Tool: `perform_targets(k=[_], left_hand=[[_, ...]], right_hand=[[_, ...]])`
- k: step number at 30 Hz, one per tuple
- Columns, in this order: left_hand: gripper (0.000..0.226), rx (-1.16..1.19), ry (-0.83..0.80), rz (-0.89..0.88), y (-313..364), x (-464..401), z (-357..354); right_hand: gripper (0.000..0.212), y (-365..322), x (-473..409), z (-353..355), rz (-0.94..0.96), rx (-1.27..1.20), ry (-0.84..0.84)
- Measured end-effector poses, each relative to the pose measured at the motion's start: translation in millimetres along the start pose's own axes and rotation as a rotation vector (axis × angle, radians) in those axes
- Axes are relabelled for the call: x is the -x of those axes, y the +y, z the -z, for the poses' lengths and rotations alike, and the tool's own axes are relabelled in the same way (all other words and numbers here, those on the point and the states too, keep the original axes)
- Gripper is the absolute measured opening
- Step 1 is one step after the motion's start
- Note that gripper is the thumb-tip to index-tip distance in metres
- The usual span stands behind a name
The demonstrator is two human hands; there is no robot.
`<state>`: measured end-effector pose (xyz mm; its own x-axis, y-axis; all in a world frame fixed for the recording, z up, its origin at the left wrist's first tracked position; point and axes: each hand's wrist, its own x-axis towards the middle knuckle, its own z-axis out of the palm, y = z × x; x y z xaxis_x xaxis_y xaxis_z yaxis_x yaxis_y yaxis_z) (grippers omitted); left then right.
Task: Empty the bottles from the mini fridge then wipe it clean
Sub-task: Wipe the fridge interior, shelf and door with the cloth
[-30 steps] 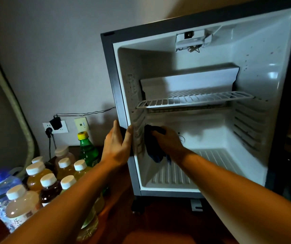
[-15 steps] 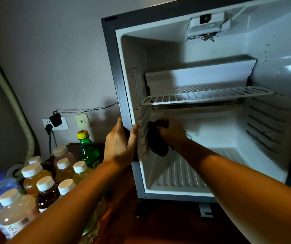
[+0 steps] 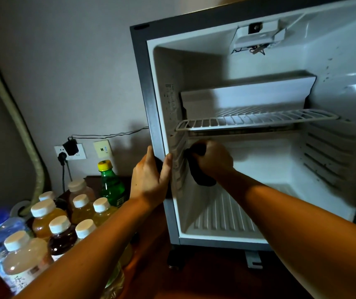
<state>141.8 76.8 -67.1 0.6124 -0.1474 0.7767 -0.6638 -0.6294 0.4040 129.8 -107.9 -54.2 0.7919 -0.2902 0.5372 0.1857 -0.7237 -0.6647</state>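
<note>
I see the mini fridge open, shelves bare. Left hand grasps its near left frame edge, thumb on the inner lip. Right hand clenched around a dark cloth, pressed to the inner left wall below the wire shelf. Bottles cluster left of the fridge.

Dim room, plain grey wall behind. White wall socket low on it with a black adapter plugged in, thin black cable running right; second pale switch plate beside it. Thick beige hose curves down the left side; dark reddish wood surface below.
</note>
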Motion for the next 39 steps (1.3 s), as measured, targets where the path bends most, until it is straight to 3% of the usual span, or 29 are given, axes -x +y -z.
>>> perform_targets(k=[7, 15, 18, 22, 29, 35, 39], left_hand=[[0.075, 0.021, 0.022, -0.016, -0.5, 0.5, -0.8], [0.079, 0.042, -0.032, -0.004, 0.1, 0.2, 3.2], [0.076, 0.079, -0.052, 0.014, 5.9, 1.9, 8.5], [0.053, 0.112, -0.108, 0.071, 13.4, 6.5, 15.4], [0.051, 0.017, -0.184, 0.079, 20.7, 13.8, 26.8], [0.039, -0.032, -0.235, 0.118, 23.8, 18.8, 34.4], [0.031, -0.034, -0.251, 0.121, 24.5, 19.4, 36.8]], right_hand=[[0.025, -2.0, -4.2, -9.4, 0.015, 0.092, -0.044], [0.020, -0.8, 12.8, -7.3, 0.126, -0.068, -0.082], [0.016, -1.3, 20.0, -4.1, 0.214, 0.009, -0.076], [0.015, -9.8, 36.2, -2.2, 0.447, 0.144, -0.016], [0.019, -25.9, 63.6, 1.5, 0.581, 0.371, 0.049], [0.014, -19.3, 76.4, 15.6, 0.505, 0.347, -0.086], [0.026, -4.6, 78.3, 23.7, 0.260, 0.316, -0.053]])
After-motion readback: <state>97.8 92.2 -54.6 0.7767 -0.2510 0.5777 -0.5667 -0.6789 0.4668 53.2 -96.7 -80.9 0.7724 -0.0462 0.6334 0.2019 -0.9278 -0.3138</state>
